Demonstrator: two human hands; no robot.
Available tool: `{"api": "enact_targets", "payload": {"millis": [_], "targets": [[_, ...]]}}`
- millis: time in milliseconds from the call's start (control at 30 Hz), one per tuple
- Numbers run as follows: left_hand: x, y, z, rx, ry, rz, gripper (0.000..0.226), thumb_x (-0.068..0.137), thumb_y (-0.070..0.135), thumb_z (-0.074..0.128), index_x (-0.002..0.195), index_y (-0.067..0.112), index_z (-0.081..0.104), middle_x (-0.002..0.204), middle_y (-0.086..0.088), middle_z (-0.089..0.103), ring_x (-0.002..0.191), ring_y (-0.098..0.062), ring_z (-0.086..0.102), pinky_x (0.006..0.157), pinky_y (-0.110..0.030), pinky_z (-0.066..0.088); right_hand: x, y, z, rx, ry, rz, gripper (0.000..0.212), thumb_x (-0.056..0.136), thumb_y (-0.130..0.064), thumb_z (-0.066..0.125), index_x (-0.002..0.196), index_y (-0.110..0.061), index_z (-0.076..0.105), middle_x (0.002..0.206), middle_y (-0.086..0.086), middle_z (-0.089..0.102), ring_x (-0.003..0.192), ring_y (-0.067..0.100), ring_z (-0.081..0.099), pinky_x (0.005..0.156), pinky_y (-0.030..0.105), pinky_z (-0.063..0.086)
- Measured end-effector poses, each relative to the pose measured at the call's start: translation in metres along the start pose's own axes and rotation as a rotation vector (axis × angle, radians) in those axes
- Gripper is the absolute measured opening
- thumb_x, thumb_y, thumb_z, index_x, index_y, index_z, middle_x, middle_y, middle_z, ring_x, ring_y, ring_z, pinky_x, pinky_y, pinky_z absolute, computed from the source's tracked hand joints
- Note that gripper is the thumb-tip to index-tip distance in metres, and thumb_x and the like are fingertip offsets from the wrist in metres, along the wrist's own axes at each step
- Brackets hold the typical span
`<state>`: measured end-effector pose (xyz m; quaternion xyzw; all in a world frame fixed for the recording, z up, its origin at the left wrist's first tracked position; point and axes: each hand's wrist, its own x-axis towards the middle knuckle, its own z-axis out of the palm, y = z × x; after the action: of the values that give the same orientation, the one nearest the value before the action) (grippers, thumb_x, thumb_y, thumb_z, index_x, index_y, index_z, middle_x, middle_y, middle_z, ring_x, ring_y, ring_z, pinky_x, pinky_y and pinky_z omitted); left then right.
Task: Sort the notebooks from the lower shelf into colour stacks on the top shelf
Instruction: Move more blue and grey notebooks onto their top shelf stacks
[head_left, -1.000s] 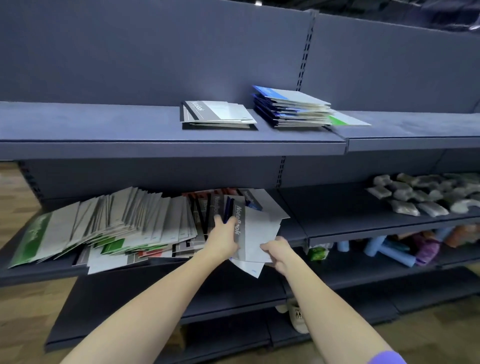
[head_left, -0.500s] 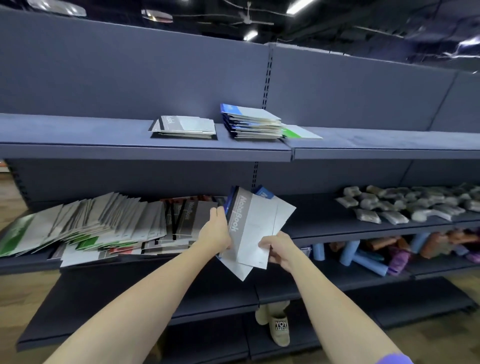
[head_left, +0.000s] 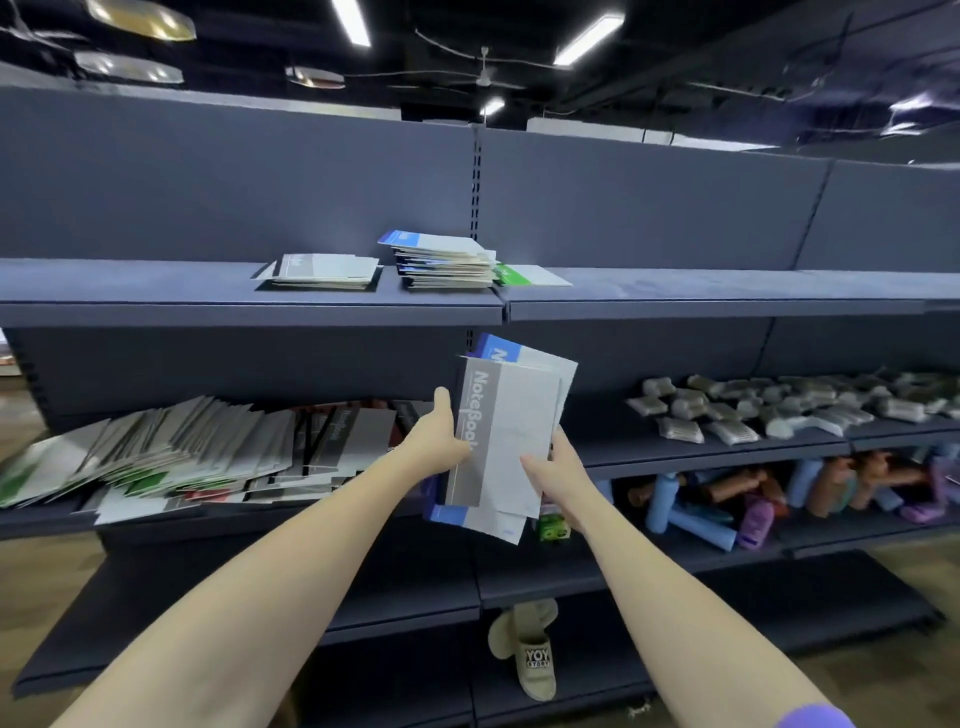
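Gripping flat glossy notebooks (head_left: 501, 436) between shelves | our left hand (head_left: 441, 439) clamps grey spine edge | our right hand (head_left: 553, 470) pinches white covers.

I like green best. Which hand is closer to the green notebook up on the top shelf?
Right. The right hand is below the green notebook, almost straight under it; the left hand is below too, but further to the left. Both hold the notebook bundle.
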<state>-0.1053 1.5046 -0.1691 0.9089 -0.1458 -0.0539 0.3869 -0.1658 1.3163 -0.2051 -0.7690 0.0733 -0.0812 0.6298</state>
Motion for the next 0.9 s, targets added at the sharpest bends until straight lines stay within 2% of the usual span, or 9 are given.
{"api": "enact_targets", "payload": {"millis": [100, 200, 267, 367, 500, 567, 700, 800, 900], "targets": [[-0.002, 0.016, -0.011, -0.009, 0.068, 0.006, 0.07, 0.093, 0.01, 0.058, 0.143, 0.016, 0.01, 0.102, -0.01, 0.062, 0.092, -0.027, 0.065, 0.074, -0.042, 0.057, 0.004, -0.018, 0.0, -0.051, 0.014, -0.079, 0.049, 0.094, -0.011, 0.055, 0.139, -0.024, 0.039, 0.12, -0.008, 0.059, 0.114, 0.014, 0.057, 0.091, 0.031, 0.049], [-0.006, 0.027, -0.037, -0.015, 0.164, 0.019, 0.065, 0.097, 0.014, 0.057, 0.144, 0.017, 0.012, 0.106, -0.009, 0.059, 0.092, -0.026, 0.061, 0.074, -0.041, 0.055, 0.013, -0.05, 0.009, -0.075, 0.027, -0.154, 0.037, 0.096, -0.006, 0.05, 0.127, -0.02, 0.038, 0.11, -0.012, 0.055, 0.112, 0.019, 0.056, 0.087, 0.031, 0.046], [-0.006, 0.033, -0.06, -0.031, 0.252, 0.056, 0.052, 0.098, 0.017, 0.058, 0.136, 0.015, 0.021, 0.113, -0.011, 0.06, 0.095, -0.025, 0.06, 0.078, -0.04, 0.052, 0.02, -0.075, 0.019, -0.057, 0.027, -0.191, 0.033, 0.097, -0.006, 0.048, 0.124, -0.021, 0.036, 0.112, -0.009, 0.055, 0.114, 0.02, 0.055, 0.089, 0.033, 0.046], [-0.004, 0.039, -0.097, -0.114, 0.409, 0.111, 0.036, 0.1, 0.012, 0.054, 0.126, 0.013, 0.028, 0.115, -0.01, 0.062, 0.093, -0.023, 0.059, 0.075, -0.037, 0.049, 0.034, -0.115, 0.045, 0.005, 0.041, -0.265, 0.041, 0.101, -0.006, 0.048, 0.137, -0.017, 0.034, 0.128, -0.001, 0.055, 0.12, 0.021, 0.053, 0.099, 0.036, 0.044], [-0.001, 0.037, -0.145, -0.202, 0.583, 0.162, 0.028, 0.101, 0.008, 0.048, 0.125, 0.012, 0.032, 0.114, -0.009, 0.059, 0.096, -0.025, 0.057, 0.077, -0.037, 0.046, 0.047, -0.167, 0.093, 0.096, 0.054, -0.326, 0.057, 0.102, -0.004, 0.044, 0.152, -0.015, 0.021, 0.136, -0.001, 0.05, 0.123, 0.018, 0.047, 0.101, 0.028, 0.035], [0.003, 0.03, -0.17, -0.231, 0.623, 0.202, 0.028, 0.102, 0.008, 0.048, 0.126, 0.011, 0.034, 0.115, -0.009, 0.06, 0.098, -0.025, 0.057, 0.078, -0.037, 0.047, 0.06, -0.185, 0.115, 0.101, 0.034, -0.349, 0.051, 0.101, -0.003, 0.045, 0.147, -0.015, 0.027, 0.136, -0.001, 0.051, 0.125, 0.019, 0.048, 0.1, 0.029, 0.036], [0.016, 0.006, -0.229, -0.195, 0.662, 0.233, 0.018, 0.103, 0.02, 0.049, 0.114, 0.009, 0.038, 0.106, -0.007, 0.062, 0.087, -0.022, 0.058, 0.066, -0.034, 0.048, 0.089, -0.217, 0.16, 0.073, 0.075, -0.366, 0.028, 0.098, -0.009, 0.054, 0.123, -0.017, 0.042, 0.122, 0.002, 0.059, 0.115, 0.024, 0.057, 0.098, 0.04, 0.048], [0.031, -0.01, -0.274, -0.152, 0.649, 0.211, 0.025, 0.102, 0.026, 0.053, 0.112, 0.005, 0.042, 0.101, -0.003, 0.059, 0.085, -0.02, 0.055, 0.061, -0.027, 0.042, 0.11, -0.235, 0.197, 0.044, 0.122, -0.34, 0.033, 0.094, -0.013, 0.057, 0.124, -0.013, 0.042, 0.108, 0.001, 0.06, 0.1, 0.024, 0.059, 0.08, 0.035, 0.048], [0.051, -0.031, -0.313, -0.126, 0.628, 0.147, 0.029, 0.101, 0.029, 0.053, 0.114, 0.005, 0.042, 0.103, -0.005, 0.058, 0.086, -0.022, 0.054, 0.062, -0.03, 0.043, 0.135, -0.248, 0.231, 0.005, 0.124, -0.279, 0.032, 0.09, -0.02, 0.063, 0.117, -0.014, 0.046, 0.108, 0.003, 0.065, 0.099, 0.025, 0.063, 0.087, 0.042, 0.053]]}}
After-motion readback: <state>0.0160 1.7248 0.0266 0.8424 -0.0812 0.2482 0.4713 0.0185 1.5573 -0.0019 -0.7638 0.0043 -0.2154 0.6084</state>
